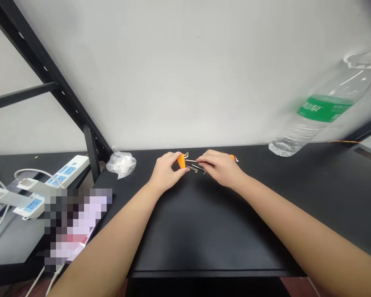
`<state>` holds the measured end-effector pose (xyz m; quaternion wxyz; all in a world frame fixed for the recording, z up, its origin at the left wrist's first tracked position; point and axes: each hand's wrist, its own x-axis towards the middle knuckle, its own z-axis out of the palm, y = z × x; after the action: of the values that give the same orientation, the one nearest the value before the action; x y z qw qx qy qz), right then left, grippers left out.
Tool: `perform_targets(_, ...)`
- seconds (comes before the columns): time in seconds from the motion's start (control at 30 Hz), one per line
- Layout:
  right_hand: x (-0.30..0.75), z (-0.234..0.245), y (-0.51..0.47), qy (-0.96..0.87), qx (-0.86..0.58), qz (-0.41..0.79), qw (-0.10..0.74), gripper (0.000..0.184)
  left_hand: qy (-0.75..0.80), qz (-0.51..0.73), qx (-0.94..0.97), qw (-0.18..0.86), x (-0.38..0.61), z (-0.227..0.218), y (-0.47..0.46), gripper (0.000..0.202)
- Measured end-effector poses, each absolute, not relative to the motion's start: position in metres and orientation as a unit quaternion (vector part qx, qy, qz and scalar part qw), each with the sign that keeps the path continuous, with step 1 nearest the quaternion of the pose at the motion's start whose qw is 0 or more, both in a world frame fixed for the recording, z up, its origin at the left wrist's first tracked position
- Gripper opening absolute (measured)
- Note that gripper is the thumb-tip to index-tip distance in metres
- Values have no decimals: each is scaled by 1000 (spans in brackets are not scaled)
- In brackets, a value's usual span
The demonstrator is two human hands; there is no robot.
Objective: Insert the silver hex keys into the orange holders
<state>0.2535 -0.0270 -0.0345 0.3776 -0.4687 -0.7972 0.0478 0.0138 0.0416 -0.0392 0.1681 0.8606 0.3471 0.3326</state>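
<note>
My left hand (165,171) is closed on an orange binder clip (181,161) near the back of the black table (204,222). My right hand (221,167) pinches the clip's silver wire handles (196,168), fingers pressed together. A second orange binder clip (233,157) peeks out just behind my right hand, on the table by the wall. Both hands rest low on the tabletop, close together.
A crumpled clear plastic bag (121,163) lies left of my hands. A clear water bottle with a green label (321,111) stands at the back right. White and blue power strips (54,181) with cables lie on the lower surface to the left, beside a black metal frame (89,152).
</note>
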Motion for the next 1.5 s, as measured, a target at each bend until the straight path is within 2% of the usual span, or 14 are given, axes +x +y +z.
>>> perform_targets(0.3, 251, -35, -30, -806, -461, 7, 371, 26, 337, 328, 869, 157, 13, -40, 41, 42)
perform_targets(0.6, 251, -36, -30, -819, -473, -42, 321, 28, 321, 301, 886, 145, 14, -41, 38, 47)
perform_targets(0.7, 239, -33, -35, -833, -463, -7, 303, 30, 301, 286, 898, 148, 16, -37, 34, 38)
perform_targets(0.83, 228, -32, -37, -830, -456, 62, 314, 20, 296, 275, 902, 150, 18, -37, 33, 25)
perform_targets(0.97, 242, -40, -28, -779, -541, 37, 315, 11, 325, 298, 887, 135, 17, -43, 37, 44)
perform_targets(1.17, 263, -53, -13, -754, -626, 80, 184, 6, 355, 300, 877, 121, 16, -48, 40, 49)
perform_targets(1.33, 269, -46, -17, -693, -705, 133, 74, 17, 362, 316, 868, 127, 16, -49, 41, 53)
perform_targets(1.4, 270, -42, -20, -706, -687, 138, 99, 15, 361, 317, 867, 129, 16, -50, 41, 49)
perform_targets(1.5, 268, -37, -24, -755, -607, 128, 215, 8, 355, 321, 868, 132, 16, -50, 41, 49)
